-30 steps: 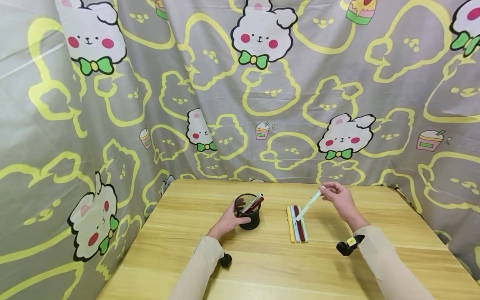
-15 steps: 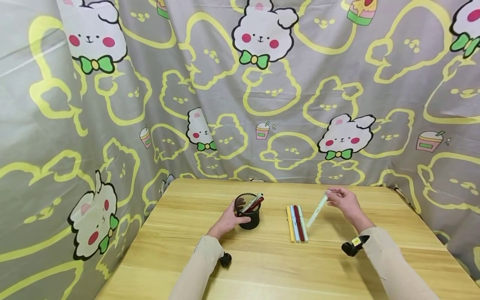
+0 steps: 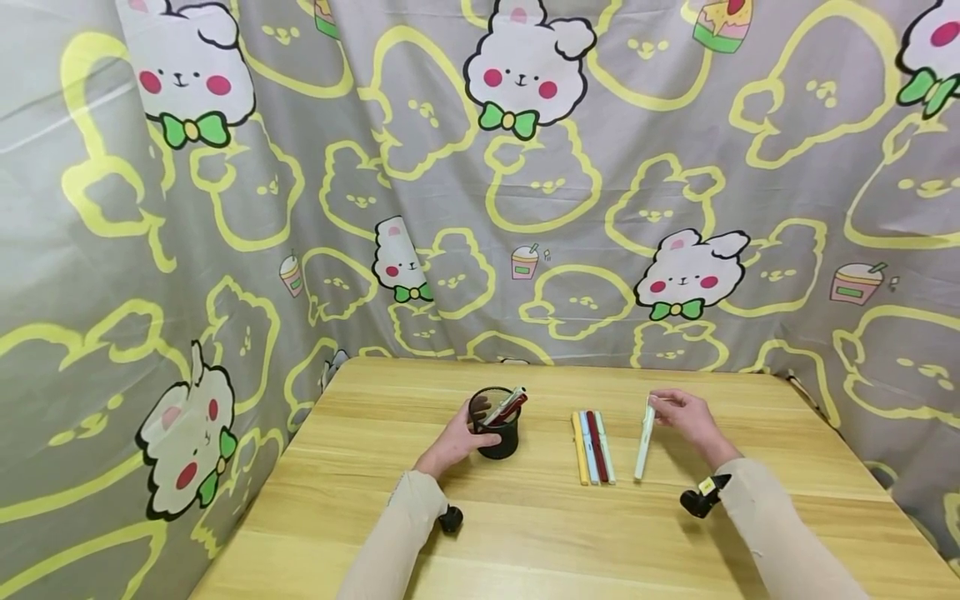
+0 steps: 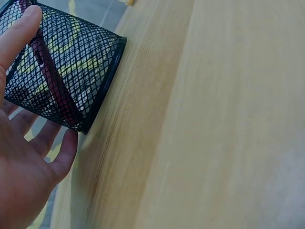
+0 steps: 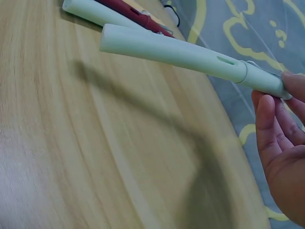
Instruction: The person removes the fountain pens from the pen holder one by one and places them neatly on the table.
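My left hand (image 3: 455, 440) grips the black mesh pen cup (image 3: 497, 423) on the wooden table (image 3: 525, 533); in the left wrist view the thumb and fingers (image 4: 24, 157) wrap round the cup (image 4: 62, 71). Pens (image 3: 507, 405) stick out of the cup. My right hand (image 3: 686, 419) pinches the top end of a pale green pen (image 3: 643, 440), whose lower end is at the table just right of a row of several pens (image 3: 593, 446). The right wrist view shows the green pen (image 5: 181, 52) held by its far end at the fingertips (image 5: 293, 88).
A grey cloth printed with rabbits (image 3: 525, 208) hangs round the table on the back and both sides. Bare tabletop lies in front of the cup and pens. Wrist cameras (image 3: 697, 502) sit on both forearms.
My right hand has carried the pale green pen rightward and down, from over the row of pens to the table beside it. The left hand has stayed on the cup.
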Action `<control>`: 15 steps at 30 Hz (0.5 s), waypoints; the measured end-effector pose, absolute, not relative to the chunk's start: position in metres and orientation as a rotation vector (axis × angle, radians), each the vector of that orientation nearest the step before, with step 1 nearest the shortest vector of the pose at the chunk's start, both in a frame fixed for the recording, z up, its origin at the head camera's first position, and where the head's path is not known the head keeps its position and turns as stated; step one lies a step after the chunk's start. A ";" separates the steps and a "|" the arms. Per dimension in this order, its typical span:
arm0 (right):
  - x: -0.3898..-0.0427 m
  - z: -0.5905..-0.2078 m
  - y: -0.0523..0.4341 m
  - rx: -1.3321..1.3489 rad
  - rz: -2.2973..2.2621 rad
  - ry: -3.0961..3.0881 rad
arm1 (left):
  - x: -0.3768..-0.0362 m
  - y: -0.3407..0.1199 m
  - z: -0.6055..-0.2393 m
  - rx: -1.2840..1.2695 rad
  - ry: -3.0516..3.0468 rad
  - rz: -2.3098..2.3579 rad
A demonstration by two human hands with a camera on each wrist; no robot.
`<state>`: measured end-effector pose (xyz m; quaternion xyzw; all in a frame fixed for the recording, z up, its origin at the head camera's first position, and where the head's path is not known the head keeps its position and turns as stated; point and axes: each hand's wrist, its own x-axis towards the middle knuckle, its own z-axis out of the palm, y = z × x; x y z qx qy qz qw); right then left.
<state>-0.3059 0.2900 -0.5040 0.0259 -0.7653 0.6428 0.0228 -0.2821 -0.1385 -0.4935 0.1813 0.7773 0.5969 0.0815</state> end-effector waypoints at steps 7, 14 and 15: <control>-0.308 -0.509 0.282 0.091 1.974 -2.406 | -0.281 -0.138 -0.493 0.549 2.325 1.785; -0.312 -0.508 0.271 0.054 1.939 -2.463 | -0.281 -0.138 -0.493 0.538 2.311 1.786; -0.313 -0.509 0.270 0.068 1.937 -2.471 | -0.281 -0.138 -0.493 0.537 2.310 1.789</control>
